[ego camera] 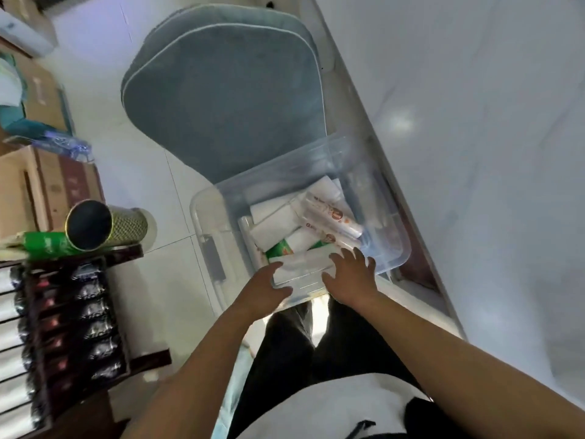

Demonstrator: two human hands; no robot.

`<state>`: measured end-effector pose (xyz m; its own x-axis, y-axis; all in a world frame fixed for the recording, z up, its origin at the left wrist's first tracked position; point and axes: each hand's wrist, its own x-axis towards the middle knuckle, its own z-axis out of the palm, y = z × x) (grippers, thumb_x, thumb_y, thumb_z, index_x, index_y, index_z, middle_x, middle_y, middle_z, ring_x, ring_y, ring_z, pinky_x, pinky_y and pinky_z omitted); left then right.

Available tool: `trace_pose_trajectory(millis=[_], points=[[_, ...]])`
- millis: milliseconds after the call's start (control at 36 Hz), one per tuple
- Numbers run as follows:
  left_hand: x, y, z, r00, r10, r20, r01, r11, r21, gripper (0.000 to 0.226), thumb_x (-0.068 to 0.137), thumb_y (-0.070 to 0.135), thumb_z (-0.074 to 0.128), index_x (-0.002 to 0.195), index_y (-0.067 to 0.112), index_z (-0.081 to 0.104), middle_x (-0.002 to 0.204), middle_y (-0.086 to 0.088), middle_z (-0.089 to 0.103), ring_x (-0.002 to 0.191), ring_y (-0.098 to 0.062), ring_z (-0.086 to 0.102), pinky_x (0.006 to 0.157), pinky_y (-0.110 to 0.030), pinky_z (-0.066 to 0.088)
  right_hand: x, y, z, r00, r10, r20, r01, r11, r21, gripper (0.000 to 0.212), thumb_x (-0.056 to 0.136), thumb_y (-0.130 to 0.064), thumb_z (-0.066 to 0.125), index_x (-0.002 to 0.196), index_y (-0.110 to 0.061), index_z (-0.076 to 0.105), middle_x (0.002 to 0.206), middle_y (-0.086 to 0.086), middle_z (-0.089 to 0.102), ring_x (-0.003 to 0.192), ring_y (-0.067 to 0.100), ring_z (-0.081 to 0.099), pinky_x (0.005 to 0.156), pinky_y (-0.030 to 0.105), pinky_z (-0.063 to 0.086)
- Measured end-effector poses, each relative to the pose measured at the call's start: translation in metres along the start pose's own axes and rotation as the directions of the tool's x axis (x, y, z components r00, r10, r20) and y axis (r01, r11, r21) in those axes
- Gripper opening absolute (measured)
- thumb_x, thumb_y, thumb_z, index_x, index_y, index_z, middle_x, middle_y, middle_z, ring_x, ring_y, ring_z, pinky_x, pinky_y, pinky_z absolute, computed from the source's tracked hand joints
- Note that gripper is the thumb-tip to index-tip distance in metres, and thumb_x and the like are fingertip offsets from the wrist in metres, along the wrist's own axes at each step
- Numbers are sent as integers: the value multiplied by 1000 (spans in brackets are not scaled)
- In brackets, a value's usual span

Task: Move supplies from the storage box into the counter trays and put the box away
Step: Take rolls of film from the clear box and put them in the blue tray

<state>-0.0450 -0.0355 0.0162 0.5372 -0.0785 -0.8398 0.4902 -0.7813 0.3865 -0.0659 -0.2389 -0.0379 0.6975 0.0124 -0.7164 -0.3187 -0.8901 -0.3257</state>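
A clear plastic storage box [218, 198] stands on the floor in front of me, between a chair and a white counter. Inside lie white packets [275, 226], white tubes with orange print [332, 213] and a green-and-white pack [280, 248]. My left hand [264, 288] and my right hand [351, 277] reach into the near end of the box, one on each side of a flat white packet [304, 264]. Both hands touch it with fingers spread. I cannot tell whether it is lifted. At the far left a dark wooden tray [38, 327] holds rows of dark sachets.
A grey-blue cushioned chair [221, 99] stands just beyond the box. The white counter [474, 153] runs along the right. A mesh cylinder [104, 224] and a green can [47, 245] lie on the tray's top. Cardboard boxes [47, 99] fill the far left.
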Motion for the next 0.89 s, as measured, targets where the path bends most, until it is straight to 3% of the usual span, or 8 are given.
trace_pose_trajectory(millis=[167,333,417,528,611,667,778,889], points=[[97,8,13,985,-153,76,171,893,-415,63,88,27,72,143,17,45,147,-9,47,120,-21,50,100,-38,45,24,27,27,996,-20,-84,0,973,-232,62,97,-56,26,152,-28,26,164,5,14,151,27,-4,117,58,-6],[185,25,25,944,-325,62,280,686,-672,71,83,27,78,144,21,41,140,-15,50,112,-28,51,84,-43,50,30,38,40,945,-56,-321,-45,954,-297,45,93,-46,42,124,-22,65,145,2,53,144,24,33,114,54,19],[220,34,32,933,-350,86,304,635,-710,74,80,30,80,142,14,44,136,-17,52,110,-34,53,82,-47,56,35,38,49,902,-69,-427,-52,963,-264,37,89,-40,47,111,-22,71,135,-2,62,137,22,44,113,50,24],[245,48,40,943,-327,66,288,698,-655,54,79,35,80,122,12,56,116,-10,64,97,-30,62,54,-37,56,38,40,52,886,-79,-457,-34,972,-233,38,89,-38,44,112,-23,71,136,-3,61,134,21,47,110,51,29],[255,49,43,939,-339,53,287,692,-662,39,80,27,81,107,10,59,112,-14,65,87,-27,62,70,-44,62,38,42,52,909,-76,-409,-31,968,-248,45,90,-42,36,116,-24,69,140,-3,58,135,21,45,110,50,27],[257,48,41,938,-341,64,294,683,-668,38,80,24,81,107,8,59,113,-15,66,88,-27,64,68,-39,63,38,43,50,914,-75,-398,-28,969,-247,46,90,-43,36,117,-24,68,140,-3,58,134,21,46,109,49,27],[236,43,32,943,-332,37,259,657,-708,39,74,25,86,103,14,61,110,-10,67,88,-24,66,42,-25,55,37,40,46,935,-37,-352,-46,973,-226,45,89,-44,41,122,-25,65,143,-3,56,132,19,48,108,45,23],[200,30,21,957,-290,26,201,595,-778,56,74,23,86,122,10,60,115,-11,68,102,-27,66,63,-32,63,35,32,36,957,46,-288,-93,984,-154,48,88,-46,47,132,-28,56,150,-3,47,134,15,46,109,41,20]])
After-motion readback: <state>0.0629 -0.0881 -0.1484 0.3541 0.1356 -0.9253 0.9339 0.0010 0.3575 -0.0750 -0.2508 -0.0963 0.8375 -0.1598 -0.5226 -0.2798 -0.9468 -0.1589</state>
